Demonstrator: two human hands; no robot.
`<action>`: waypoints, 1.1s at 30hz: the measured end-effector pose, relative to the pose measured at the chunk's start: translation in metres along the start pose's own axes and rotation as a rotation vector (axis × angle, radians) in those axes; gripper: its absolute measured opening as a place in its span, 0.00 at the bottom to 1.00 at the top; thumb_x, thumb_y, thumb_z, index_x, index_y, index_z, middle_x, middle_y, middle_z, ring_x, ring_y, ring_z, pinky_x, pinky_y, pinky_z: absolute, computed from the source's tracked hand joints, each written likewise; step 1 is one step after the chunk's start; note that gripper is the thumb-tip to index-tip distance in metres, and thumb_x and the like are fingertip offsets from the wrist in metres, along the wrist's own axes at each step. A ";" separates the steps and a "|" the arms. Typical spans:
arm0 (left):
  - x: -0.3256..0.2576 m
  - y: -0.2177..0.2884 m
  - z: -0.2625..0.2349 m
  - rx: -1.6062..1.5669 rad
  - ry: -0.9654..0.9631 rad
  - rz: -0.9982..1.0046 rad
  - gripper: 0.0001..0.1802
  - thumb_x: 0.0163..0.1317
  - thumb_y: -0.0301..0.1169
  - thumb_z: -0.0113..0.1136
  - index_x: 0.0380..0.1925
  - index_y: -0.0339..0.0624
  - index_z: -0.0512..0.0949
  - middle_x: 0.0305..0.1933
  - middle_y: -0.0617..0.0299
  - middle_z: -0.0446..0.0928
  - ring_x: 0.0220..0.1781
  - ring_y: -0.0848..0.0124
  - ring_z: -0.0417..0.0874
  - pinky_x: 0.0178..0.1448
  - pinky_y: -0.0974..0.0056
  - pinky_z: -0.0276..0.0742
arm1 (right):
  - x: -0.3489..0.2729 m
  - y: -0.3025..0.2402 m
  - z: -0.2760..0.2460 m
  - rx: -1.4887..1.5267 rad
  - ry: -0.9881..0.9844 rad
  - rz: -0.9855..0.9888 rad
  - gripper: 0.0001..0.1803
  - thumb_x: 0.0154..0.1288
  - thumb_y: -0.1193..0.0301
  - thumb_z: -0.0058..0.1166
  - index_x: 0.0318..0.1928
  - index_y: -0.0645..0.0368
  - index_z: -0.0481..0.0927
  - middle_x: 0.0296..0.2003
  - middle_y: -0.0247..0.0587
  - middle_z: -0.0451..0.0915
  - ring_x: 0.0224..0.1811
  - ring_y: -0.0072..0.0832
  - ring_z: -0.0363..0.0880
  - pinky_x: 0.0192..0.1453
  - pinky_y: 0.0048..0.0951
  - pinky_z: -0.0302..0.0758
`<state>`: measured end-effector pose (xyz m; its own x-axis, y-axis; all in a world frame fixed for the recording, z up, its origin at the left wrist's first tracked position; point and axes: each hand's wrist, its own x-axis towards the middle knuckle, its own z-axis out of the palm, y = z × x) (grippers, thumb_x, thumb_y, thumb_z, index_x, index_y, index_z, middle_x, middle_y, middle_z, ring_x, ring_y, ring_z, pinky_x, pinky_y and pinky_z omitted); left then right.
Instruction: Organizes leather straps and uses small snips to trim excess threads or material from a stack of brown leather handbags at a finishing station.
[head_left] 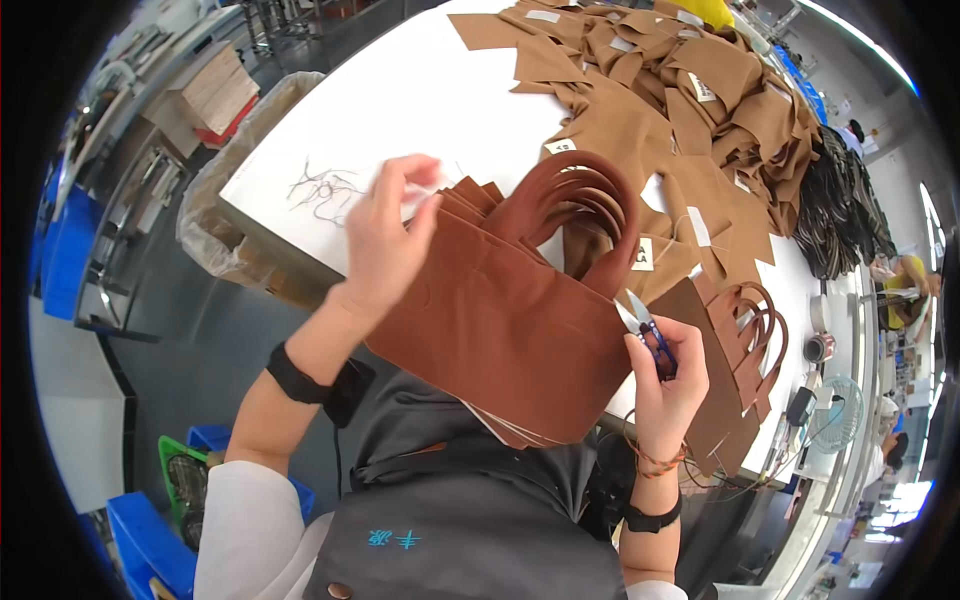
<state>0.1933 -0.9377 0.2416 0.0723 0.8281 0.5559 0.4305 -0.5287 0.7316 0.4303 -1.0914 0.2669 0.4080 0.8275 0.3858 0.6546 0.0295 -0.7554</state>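
A stack of reddish-brown leather bag panels [500, 330] slants across my lap and the table's near edge. Several curved brown handles [610, 200] rise from its upper side. My left hand [385, 240] is raised beside the stack's upper left corner, slightly blurred, thumb and forefinger apart with nothing visible between them. In my right hand [672, 385], at the stack's right edge, is a pair of thread snips [650, 338] with dark blue grips, blades pointing up and left. Loose dark thread ends [325, 190] lie on the white table left of my left hand.
Tan fabric pieces [640, 120] with white labels heap over the far table. More brown handled panels [725, 370] lie to the right, with black straps [845, 205] beyond. A plastic-lined bin [215, 235] stands at the left table edge; a small fan [838, 415] is at right.
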 end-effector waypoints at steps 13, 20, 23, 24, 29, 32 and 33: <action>-0.033 -0.014 0.006 0.196 -0.297 0.310 0.14 0.51 0.34 0.71 0.27 0.42 0.73 0.29 0.62 0.70 0.32 0.64 0.74 0.34 0.62 0.72 | -0.004 -0.008 0.049 0.190 -0.195 0.053 0.12 0.60 0.74 0.64 0.41 0.61 0.75 0.29 0.30 0.77 0.29 0.13 0.72 0.35 0.16 0.71; -0.032 0.005 0.017 0.130 -0.318 0.201 0.13 0.54 0.34 0.68 0.29 0.42 0.72 0.28 0.62 0.73 0.29 0.66 0.77 0.31 0.63 0.72 | 0.013 0.012 0.042 0.184 -0.163 0.028 0.11 0.59 0.75 0.65 0.40 0.62 0.76 0.28 0.28 0.78 0.27 0.11 0.70 0.33 0.16 0.71; -0.033 0.006 0.022 0.219 -0.310 0.266 0.12 0.57 0.33 0.66 0.30 0.42 0.72 0.28 0.63 0.73 0.29 0.66 0.78 0.30 0.64 0.72 | 0.014 0.004 0.041 0.219 -0.189 0.060 0.11 0.59 0.75 0.65 0.40 0.61 0.76 0.28 0.27 0.77 0.28 0.11 0.70 0.34 0.16 0.71; -0.034 0.005 0.022 0.211 -0.319 0.254 0.11 0.57 0.32 0.65 0.30 0.42 0.71 0.28 0.63 0.72 0.29 0.66 0.77 0.30 0.63 0.72 | 0.012 0.002 0.042 0.207 -0.205 0.060 0.11 0.59 0.76 0.65 0.40 0.61 0.77 0.28 0.27 0.77 0.28 0.11 0.70 0.34 0.16 0.71; -0.037 0.006 0.020 0.191 -0.311 0.236 0.09 0.58 0.28 0.63 0.30 0.42 0.71 0.28 0.61 0.71 0.28 0.64 0.77 0.30 0.62 0.71 | 0.012 -0.016 0.055 0.009 -0.185 -0.069 0.11 0.55 0.75 0.67 0.38 0.59 0.79 0.28 0.34 0.79 0.26 0.20 0.77 0.32 0.20 0.74; -0.035 0.010 0.018 0.159 -0.346 0.178 0.09 0.58 0.28 0.63 0.31 0.41 0.70 0.28 0.60 0.71 0.28 0.63 0.76 0.30 0.61 0.71 | 0.016 -0.011 0.066 -0.132 -0.136 -0.241 0.12 0.53 0.73 0.68 0.37 0.57 0.80 0.30 0.35 0.81 0.27 0.27 0.81 0.31 0.23 0.75; -0.034 0.010 0.017 0.128 -0.356 0.168 0.09 0.59 0.26 0.63 0.32 0.40 0.70 0.29 0.60 0.72 0.28 0.64 0.77 0.31 0.62 0.72 | 0.016 -0.011 0.068 -0.132 -0.138 -0.240 0.12 0.53 0.73 0.68 0.37 0.57 0.80 0.30 0.35 0.81 0.27 0.27 0.81 0.31 0.23 0.75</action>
<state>0.2105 -0.9676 0.2231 0.4486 0.7567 0.4756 0.4925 -0.6534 0.5750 0.3866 -1.0404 0.2459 0.1468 0.8742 0.4627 0.8026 0.1681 -0.5723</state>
